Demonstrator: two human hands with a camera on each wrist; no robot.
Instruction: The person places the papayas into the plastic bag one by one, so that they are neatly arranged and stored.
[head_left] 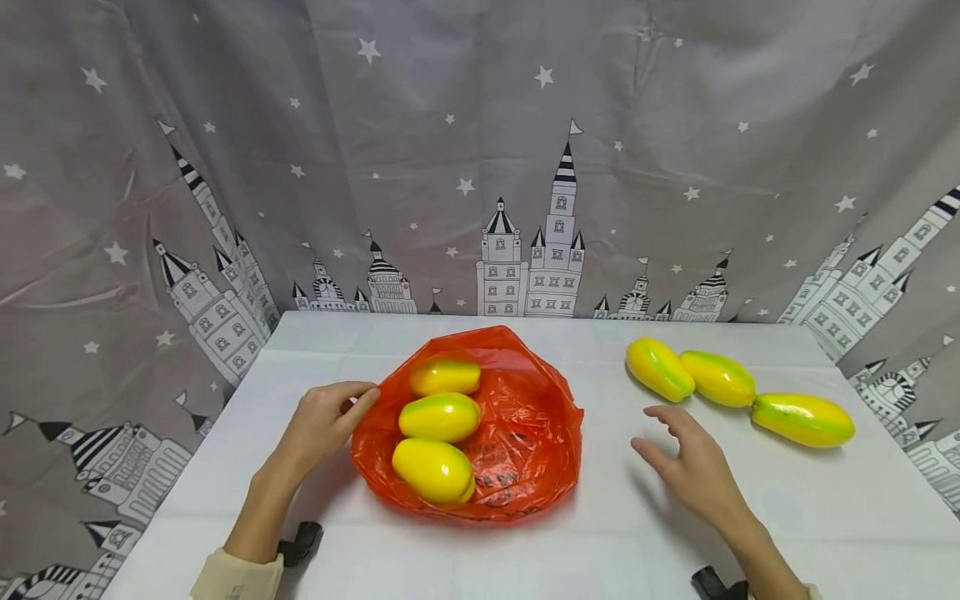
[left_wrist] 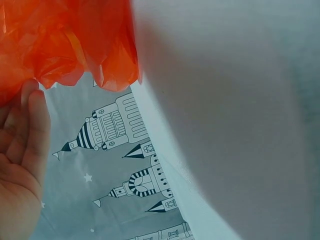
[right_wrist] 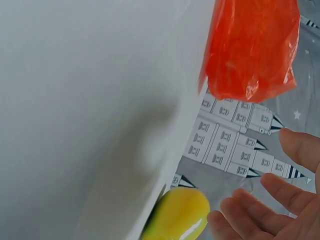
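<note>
Left hand point(head_left: 318, 425): thumb and fingers pinch left rim of bag point(head_left: 528, 454)
Right hand point(head_left: 693, 475): wide, holding nothing, near loose fruits point(head_left: 717, 378)
Bag: thin crinkled red plastic, roundish mouth gaping, on white desk point(head_left: 600, 550)
Bagged fruits point(head_left: 440, 417): three visible, smooth glossy yellow-green ovals, left side
Loose fruits: three, oblong, shiny, rough row
Curtain point(head_left: 420, 125): grey creased fabric, castles, stars

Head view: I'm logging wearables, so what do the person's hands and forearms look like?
The left hand and right hand are bare, without gloves. The left sleeve is light beige; only a sliver of the right sleeve shows, also beige. Each forearm carries a small, blocky black device. No cables show.
</note>
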